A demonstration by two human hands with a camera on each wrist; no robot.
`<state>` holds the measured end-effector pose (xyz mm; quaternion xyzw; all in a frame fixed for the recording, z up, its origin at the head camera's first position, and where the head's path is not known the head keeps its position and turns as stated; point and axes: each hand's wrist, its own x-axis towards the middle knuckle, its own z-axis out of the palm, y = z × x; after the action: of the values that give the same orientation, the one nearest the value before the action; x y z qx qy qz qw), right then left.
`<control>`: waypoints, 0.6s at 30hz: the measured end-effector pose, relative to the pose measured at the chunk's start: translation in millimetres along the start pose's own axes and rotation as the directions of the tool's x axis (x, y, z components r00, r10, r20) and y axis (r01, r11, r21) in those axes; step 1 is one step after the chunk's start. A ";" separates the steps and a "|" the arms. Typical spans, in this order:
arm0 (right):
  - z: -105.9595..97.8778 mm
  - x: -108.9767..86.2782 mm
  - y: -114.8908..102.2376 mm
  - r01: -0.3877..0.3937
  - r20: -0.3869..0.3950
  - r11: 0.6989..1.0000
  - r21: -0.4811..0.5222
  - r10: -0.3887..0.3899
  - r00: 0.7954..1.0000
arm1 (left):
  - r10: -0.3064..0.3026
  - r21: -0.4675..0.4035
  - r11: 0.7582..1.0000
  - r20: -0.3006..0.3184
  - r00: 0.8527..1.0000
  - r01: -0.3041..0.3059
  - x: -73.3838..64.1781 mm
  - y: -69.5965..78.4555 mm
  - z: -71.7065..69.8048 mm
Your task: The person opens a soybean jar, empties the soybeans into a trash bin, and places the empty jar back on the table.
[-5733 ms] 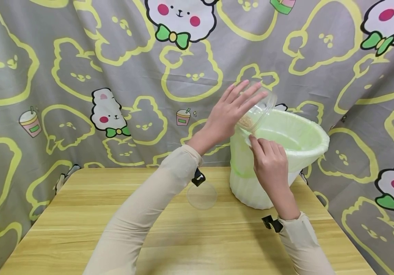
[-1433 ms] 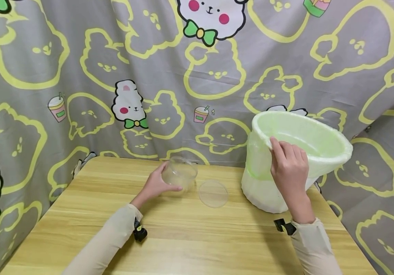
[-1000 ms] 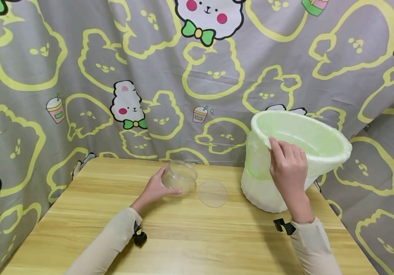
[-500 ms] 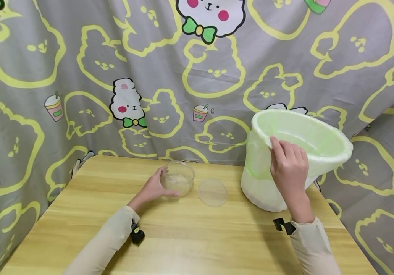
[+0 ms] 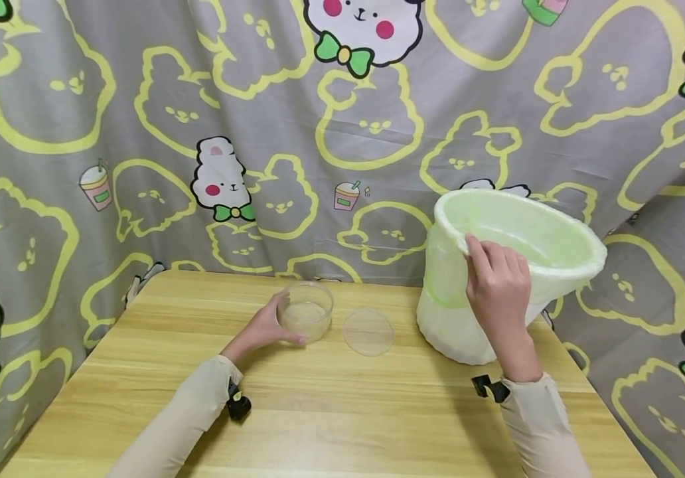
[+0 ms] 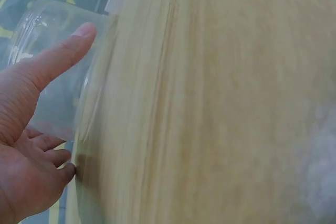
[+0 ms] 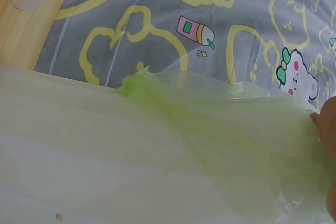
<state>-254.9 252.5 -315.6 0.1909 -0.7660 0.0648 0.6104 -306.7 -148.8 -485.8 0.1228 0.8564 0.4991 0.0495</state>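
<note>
My left hand (image 5: pixel 265 327) holds a clear, round plastic tub (image 5: pixel 306 315) upright at the table's back, thumb on the near side and fingers behind it. In the left wrist view the thumb lies along the wall of the tub (image 6: pixel 63 95). Just right of it a flat clear round lid (image 5: pixel 369 332) lies on the wood. My right hand (image 5: pixel 500 282) pinches the left near rim of a white trash bin (image 5: pixel 456 335) lined with a pale green bag. This bag (image 7: pixel 220 135) hangs over the bin's outside in the right wrist view.
The wooden table (image 5: pixel 330 418) runs back to a grey curtain (image 5: pixel 295 133) printed with yellow outlines and cartoon animals. The bin stands at the table's right back corner, its wide mouth leaning out to the right.
Earlier the left hand tipped the tub, with tan grains inside, over the bin. It has since brought the tub left and down beside the lid. The right hand has stayed at the bin's rim.
</note>
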 end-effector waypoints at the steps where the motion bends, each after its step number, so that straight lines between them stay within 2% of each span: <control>1: 0.1 -0.1 0.0 0.000 0.001 1.000 -0.001 0.000 1.000 | -0.002 -0.006 1.000 0.003 1.000 0.002 0.3 -1.1 0.4; 9: -1.8 -3.8 -1.5 0.003 0.013 1.000 -0.010 -0.003 1.000 | -0.022 -0.005 1.000 0.027 0.999 0.023 -2.4 -6.8 3.6; 18: 0.3 -0.3 -6.2 -0.008 0.009 1.000 0.002 0.008 1.000 | -0.018 -0.022 1.000 0.039 0.999 0.019 -1.9 -8.2 -4.8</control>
<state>-252.9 246.7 -316.8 0.1888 -0.7695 0.0669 0.6064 -307.2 -157.2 -490.5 0.1238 0.8506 0.5059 0.0722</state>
